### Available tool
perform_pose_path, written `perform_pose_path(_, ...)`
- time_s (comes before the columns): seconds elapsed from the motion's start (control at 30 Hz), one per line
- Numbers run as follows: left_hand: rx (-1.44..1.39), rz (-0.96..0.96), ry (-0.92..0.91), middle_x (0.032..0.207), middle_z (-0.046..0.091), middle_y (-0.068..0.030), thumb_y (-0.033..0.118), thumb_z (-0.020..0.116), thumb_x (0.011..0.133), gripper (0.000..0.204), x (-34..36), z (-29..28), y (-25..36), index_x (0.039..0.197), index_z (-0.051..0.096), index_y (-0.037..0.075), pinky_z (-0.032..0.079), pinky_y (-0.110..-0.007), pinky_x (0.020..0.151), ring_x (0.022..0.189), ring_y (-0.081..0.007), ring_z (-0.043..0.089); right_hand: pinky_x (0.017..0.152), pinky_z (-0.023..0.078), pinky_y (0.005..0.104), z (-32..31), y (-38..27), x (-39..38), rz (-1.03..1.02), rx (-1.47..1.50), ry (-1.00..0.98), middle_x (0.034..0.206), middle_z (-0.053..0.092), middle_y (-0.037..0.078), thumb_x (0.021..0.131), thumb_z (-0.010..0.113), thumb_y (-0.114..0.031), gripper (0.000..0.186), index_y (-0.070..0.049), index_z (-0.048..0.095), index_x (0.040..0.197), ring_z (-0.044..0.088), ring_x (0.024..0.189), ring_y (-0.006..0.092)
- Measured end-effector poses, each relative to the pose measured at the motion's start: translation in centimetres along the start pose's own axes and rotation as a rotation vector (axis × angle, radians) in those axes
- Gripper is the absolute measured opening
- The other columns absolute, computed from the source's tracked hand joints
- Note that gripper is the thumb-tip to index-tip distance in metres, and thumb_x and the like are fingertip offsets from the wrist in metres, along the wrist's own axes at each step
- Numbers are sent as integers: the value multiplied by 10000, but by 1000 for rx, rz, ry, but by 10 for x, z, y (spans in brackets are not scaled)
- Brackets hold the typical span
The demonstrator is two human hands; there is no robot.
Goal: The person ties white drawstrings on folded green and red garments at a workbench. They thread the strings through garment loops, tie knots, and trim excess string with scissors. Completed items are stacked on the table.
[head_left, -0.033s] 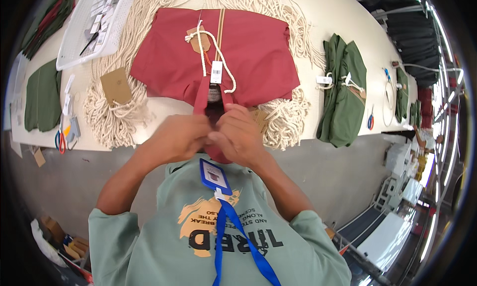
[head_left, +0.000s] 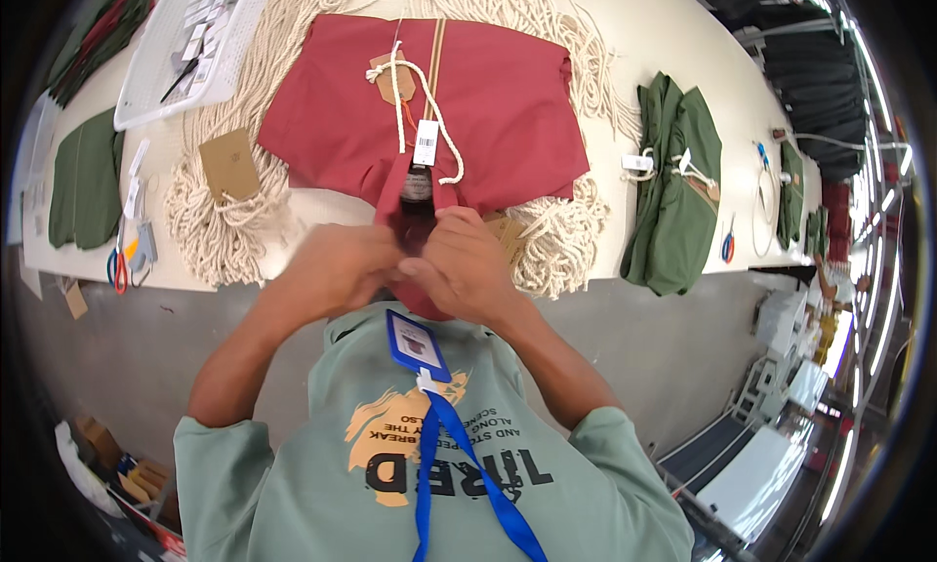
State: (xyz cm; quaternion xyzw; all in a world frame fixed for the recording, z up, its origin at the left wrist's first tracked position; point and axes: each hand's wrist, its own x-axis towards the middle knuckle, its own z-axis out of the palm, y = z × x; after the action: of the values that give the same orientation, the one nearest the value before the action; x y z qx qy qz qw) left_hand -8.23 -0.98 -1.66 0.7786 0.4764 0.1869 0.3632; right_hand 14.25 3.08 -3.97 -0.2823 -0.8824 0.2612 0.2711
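Observation:
A dark red zipped garment (head_left: 332,103) lies on the table before me, its near end drawn over the edge toward my body. On it rest a brown card tag (head_left: 393,82), a white cord (head_left: 444,138) and a white barcode tag (head_left: 426,142). At the near opening a dark label shows inside. My left hand (head_left: 337,264), a little blurred, is closed on the left side of the red fabric. Opposite it, my right hand (head_left: 457,264) is closed on the right side, thumb pointing left. The fabric inside the fingers is mostly hidden.
Piles of cream cord (head_left: 220,235) lie under and around the garment. A white basket (head_left: 137,108) with small tags stands far left. Folded green garments (head_left: 88,177) lie left, others (head_left: 673,201) right. Scissors (head_left: 119,269) lie at the left table edge, another pair (head_left: 728,245) right.
My left hand has shifted slightly left, away from my right hand, and the opening between them shows a bit more. My right hand stays almost in place.

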Motion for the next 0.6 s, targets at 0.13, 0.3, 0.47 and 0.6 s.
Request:
perform_pose_path(0.13,213,-247,143,818,674,-28,89,674,785,98,-29,1,3,848,730,139,513,-400,671,834,-258,660,705,359,376,-8,34,13,-122,-87,-181,547,533,50,915,652,-414,442,-118,574,597,507,582,222)
perform_pose_path(0.3,305,-373,272,840,706,-27,105,722,778,134,-30,51,23,909,741,85,442,-421,915,969,-279,592,698,339,385,5,46,8,-205,-35,-272,551,562,47,909,660,-398,424,-120,600,594,518,572,223)
perform_pose_path(0.47,77,-455,307,774,658,-102,158,717,822,123,-34,94,44,797,671,47,468,-428,793,829,-334,601,701,344,390,20,58,-7,-390,96,-253,583,591,38,907,661,-360,373,-129,623,616,542,588,231)
perform_pose_path(0.6,87,-660,248,782,650,-167,193,715,846,178,-64,98,64,838,668,22,476,-450,661,725,-376,611,706,331,391,5,97,4,-276,-45,-402,620,629,37,928,637,-377,397,-136,642,612,552,596,234)
